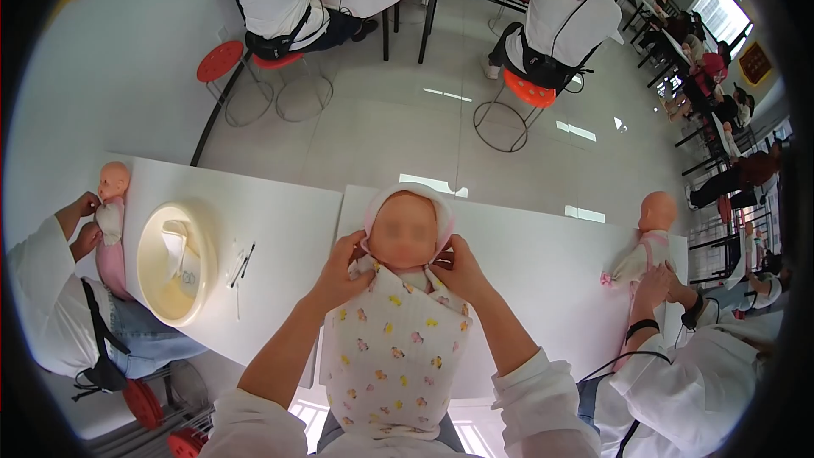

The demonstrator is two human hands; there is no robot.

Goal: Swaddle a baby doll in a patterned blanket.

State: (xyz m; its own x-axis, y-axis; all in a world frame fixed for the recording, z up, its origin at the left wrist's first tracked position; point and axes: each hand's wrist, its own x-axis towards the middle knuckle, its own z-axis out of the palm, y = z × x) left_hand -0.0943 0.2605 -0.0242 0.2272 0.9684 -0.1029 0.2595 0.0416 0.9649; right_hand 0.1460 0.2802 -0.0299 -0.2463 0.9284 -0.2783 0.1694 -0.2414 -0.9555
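Before me a baby doll (402,238) lies face up, its head over the white table and its lower body reaching towards my lap. A white bonnet (412,189) with pink trim frames its head. Its body is wrapped in a white swaddle cloth (400,356) with small yellow and pink animal prints. My left hand (346,273) grips the bonnet's lower edge beside the doll's cheek, its thumb resting by the cloth. On the opposite side my right hand (459,270) has its fingers curled at the bonnet's pink edge near the neck. Some fingertips are hidden behind the trim.
Left on the white table (286,229) stands a cream basin (206,267) holding a cloth, with cotton swabs (241,267) beside it. Co-workers on both sides handle another doll (113,222) and a further doll (655,235). Stools (531,89) and seated people are ahead.
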